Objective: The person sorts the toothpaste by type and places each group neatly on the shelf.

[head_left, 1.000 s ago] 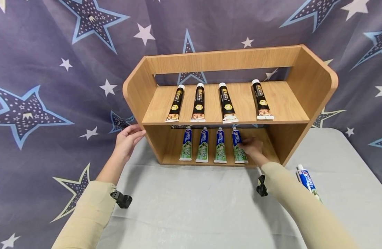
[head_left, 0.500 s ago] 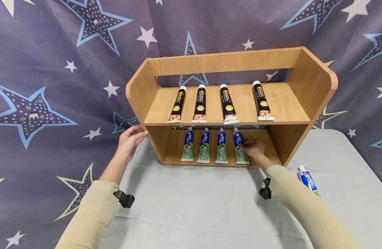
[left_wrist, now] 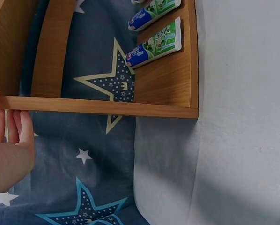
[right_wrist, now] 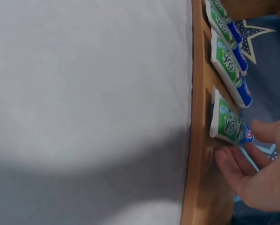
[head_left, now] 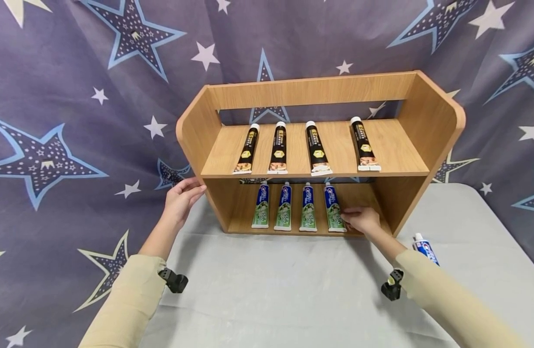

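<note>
In the head view a wooden two-tier shelf (head_left: pixel 319 94) stands on a grey-covered table. My left hand (head_left: pixel 180 202) holds its left side panel, with thumb across the front edge and fingers against the outer face. Several blue-and-green toothpaste tubes lie in a row on the lower tier. My right hand (head_left: pixel 363 220) is beside the rightmost toothpaste tube (head_left: pixel 335 210), fingers loosely spread near its right edge. The right wrist view shows the thumb and fingers around that tube's cap end, not gripping it; whether a fingertip touches it is unclear.
Several black toothpaste tubes, such as the rightmost black tube (head_left: pixel 365 145), lie along the upper tier. Another blue tube (head_left: pixel 425 249) rests on the table (head_left: pixel 267 290) right of the shelf, partly behind the right sleeve. A star-patterned curtain (head_left: pixel 75 145) hangs behind.
My right hand has moved slightly right and toward the front, loosening from the rightmost toothpaste tube, which stays on the lower tier. The left hand stays at the panel. The head view shifts slightly.
</note>
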A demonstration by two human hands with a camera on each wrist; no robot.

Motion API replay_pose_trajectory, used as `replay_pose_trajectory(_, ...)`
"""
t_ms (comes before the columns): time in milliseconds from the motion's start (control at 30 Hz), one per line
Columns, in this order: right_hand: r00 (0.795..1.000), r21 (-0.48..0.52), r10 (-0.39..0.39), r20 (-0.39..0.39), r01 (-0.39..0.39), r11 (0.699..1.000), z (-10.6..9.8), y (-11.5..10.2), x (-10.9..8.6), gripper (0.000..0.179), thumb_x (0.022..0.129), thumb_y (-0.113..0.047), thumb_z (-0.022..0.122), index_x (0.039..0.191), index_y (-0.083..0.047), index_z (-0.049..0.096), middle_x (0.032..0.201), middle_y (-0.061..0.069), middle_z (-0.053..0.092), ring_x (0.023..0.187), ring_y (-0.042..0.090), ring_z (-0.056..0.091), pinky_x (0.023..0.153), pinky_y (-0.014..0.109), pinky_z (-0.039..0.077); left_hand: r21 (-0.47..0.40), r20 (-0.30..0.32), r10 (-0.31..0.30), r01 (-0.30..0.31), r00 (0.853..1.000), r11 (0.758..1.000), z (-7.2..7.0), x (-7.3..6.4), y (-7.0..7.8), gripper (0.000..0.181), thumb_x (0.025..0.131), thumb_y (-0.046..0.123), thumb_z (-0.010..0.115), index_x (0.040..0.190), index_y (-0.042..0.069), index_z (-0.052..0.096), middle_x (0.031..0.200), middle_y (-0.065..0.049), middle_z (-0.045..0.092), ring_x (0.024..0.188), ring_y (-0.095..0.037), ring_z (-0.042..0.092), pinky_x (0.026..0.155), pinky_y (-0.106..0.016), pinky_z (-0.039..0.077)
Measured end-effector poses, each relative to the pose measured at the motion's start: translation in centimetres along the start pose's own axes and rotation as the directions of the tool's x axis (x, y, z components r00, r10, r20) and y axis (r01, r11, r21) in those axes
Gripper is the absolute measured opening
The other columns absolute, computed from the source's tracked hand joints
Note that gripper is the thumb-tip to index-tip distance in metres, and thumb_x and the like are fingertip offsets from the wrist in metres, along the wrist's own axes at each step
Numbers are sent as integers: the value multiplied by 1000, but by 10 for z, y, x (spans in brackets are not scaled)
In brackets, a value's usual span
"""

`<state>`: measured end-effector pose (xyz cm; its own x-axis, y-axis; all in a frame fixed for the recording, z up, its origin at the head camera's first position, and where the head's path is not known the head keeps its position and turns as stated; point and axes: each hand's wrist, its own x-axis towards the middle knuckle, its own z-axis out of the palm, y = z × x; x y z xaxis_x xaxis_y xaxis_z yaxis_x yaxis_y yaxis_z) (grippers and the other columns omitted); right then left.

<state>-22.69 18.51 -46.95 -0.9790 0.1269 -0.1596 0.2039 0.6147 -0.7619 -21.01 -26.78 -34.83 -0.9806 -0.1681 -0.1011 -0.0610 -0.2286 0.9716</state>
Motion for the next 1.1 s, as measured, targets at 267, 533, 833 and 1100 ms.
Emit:
replay_pose_trajectory(267, 997, -46, -44, 62, 47, 998, -19, 22, -28, 42, 89, -31, 67, 114, 2, 66, 105, 18, 73, 79, 15, 68, 67, 19, 47, 3, 4, -9, 9, 1000, 1000, 2, -2, -2, 23, 86, -7, 63, 101, 10, 59, 91, 4, 63, 82, -3, 67, 84, -13, 56)
replay_pose_trajectory(533, 987, 28, -118, 109, 116, 993, -42, 41, -52, 41, 92, -24, 63, 115, 10, 61, 102, 25, 71, 71, 13, 70, 61, 20, 55, 0, 5, 1, -1, 1000, 1000, 1, -1, 3, 22, 86, -7, 63, 99, 11, 59, 91, 4, 63, 82, -3, 67, 83, -13, 56)
replay_pose_trajectory(833, 990, -28, -121, 78, 123, 992, -76, 60, -74, 44, 93, -26, 63, 117, 10, 60, 105, 26, 69, 67, 2, 64, 60, 17, 53, -11, 4, -6, 6, 1000, 1000, 1, -1, 2, 23, 86, -7, 63, 98, 12, 60, 90, 4, 63, 82, -3, 67, 83, -13, 57)
replay_pose_trajectory(1100, 996, -105, -91, 3, 91, 990, -101, 86, -84, 49, 94, -33, 60, 120, 8, 59, 103, 23, 70, 65, -6, 60, 60, 13, 49, -14, -3, -13, 13, 1000, 1000, 1, -2, 1, 23, 86, -7, 64, 99, 11, 60, 90, 4, 63, 82, -3, 67, 83, -13, 56)
